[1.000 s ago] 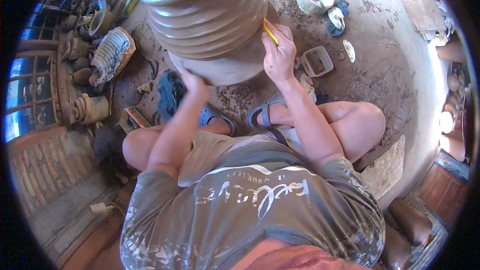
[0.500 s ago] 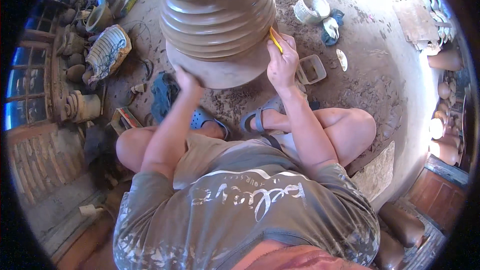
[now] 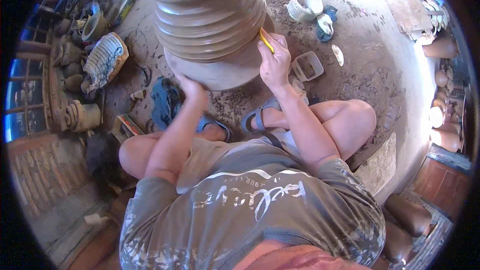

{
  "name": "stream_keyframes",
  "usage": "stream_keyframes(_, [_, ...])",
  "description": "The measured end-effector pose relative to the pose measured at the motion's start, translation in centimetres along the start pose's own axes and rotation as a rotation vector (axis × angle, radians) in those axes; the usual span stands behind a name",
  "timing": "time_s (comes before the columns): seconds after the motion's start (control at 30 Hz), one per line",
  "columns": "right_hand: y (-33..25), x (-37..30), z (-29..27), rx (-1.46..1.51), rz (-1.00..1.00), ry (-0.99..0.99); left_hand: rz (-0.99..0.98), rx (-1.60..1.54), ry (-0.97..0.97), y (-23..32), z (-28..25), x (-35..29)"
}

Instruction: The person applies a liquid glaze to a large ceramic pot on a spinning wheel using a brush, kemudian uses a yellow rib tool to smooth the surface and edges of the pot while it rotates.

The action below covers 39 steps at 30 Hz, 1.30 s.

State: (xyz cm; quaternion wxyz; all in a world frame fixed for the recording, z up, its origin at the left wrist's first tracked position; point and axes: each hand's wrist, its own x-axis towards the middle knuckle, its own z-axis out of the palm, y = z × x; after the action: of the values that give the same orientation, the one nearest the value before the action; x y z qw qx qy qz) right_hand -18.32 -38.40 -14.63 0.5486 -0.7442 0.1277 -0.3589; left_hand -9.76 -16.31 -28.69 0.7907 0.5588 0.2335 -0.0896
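Note:
A big wet clay pot [image 3: 207,22] with deep ridges round its wall and a wide dark mouth stands on a round, clay-smeared turntable [image 3: 217,76] before me. My right hand [image 3: 276,65] is closed on a thin yellow tool [image 3: 266,43], whose kind I cannot make out. The tool's upper end meets the pot's lower right wall. At the turntable's near left rim is my left hand [image 3: 192,90], its fingers blurred and partly hidden against the rim.
Right of the pot are a white tub [image 3: 305,6], a blue cloth [image 3: 324,30] and a clear plastic box [image 3: 308,66]. On the left lie a dark blue cloth [image 3: 165,104] and a ribbed basket-like container [image 3: 106,61]. Clay scraps litter the floor; brown pots [image 3: 441,48] line the right wall.
The view has shifted slightly, so the pot sits a little further left. My right hand still keeps the yellow tool at the lower wall. My left hand has moved slightly along the turntable's rim.

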Motion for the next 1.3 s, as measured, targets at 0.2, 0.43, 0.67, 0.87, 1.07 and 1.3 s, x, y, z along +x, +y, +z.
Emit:
stream_keyframes(0.2, [0.8,-0.5,-1.1,-0.08,-0.039,0.03,-0.593,0.29,-0.469,-3.8,3.9,-14.4])
stream_keyframes(0.43, [0.2,-0.7,-1.5,-0.068,-0.057,0.067,-0.109,-0.133,-0.076,3.3,0.2,-0.1])
stream_keyframes(0.67, [0.4,3.6,-3.0,-0.286,-0.166,0.069,-0.624,0.286,-0.264,-5.6,0.8,-11.8])
stream_keyframes(0.87, [0.7,5.3,-1.5,-0.145,-0.165,0.074,-0.11,0.048,0.088,4.2,1.8,-1.8])
stream_keyframes(1.07, [-1.3,3.9,-0.9,-0.163,-0.126,0.035,-0.344,0.272,-0.255,-6.2,0.1,-8.5])
stream_keyframes(1.3, [0.0,3.4,-2.5,-0.172,-0.112,0.035,-0.208,-0.056,-0.096,4.5,3.8,-6.3])
